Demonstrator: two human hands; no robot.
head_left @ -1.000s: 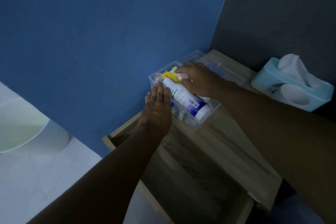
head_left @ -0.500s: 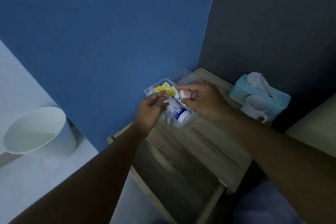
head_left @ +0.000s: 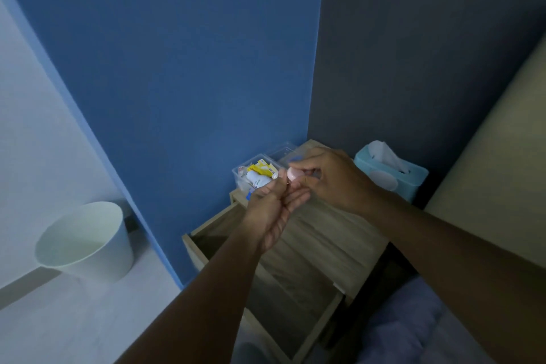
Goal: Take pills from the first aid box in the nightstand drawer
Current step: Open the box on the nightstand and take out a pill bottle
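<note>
A clear plastic first aid box [head_left: 240, 172] stands open on the far left corner of the wooden nightstand [head_left: 334, 233]. Inside it lie a yellow packet [head_left: 263, 169] and a white bottle with a blue label [head_left: 256, 180]. My right hand [head_left: 328, 179] grips a small pill bottle with a pale pink cap [head_left: 292, 173], tipped on its side just right of the box. My left hand [head_left: 276, 210] is cupped palm-up directly under the pink cap, fingers apart, touching the right hand's fingertips. No pill is visible in the palm.
The nightstand drawer [head_left: 266, 284] is pulled out toward me, below my forearms. A light blue tissue box [head_left: 393, 176] sits at the back right of the nightstand. A white bin [head_left: 88, 242] stands on the floor to the left. Blue wall behind, bed edge at right.
My right hand has lifted the pink-capped bottle out of the box and tipped it. My left hand has left the box and turned palm-up beneath it. The view has pulled back.
</note>
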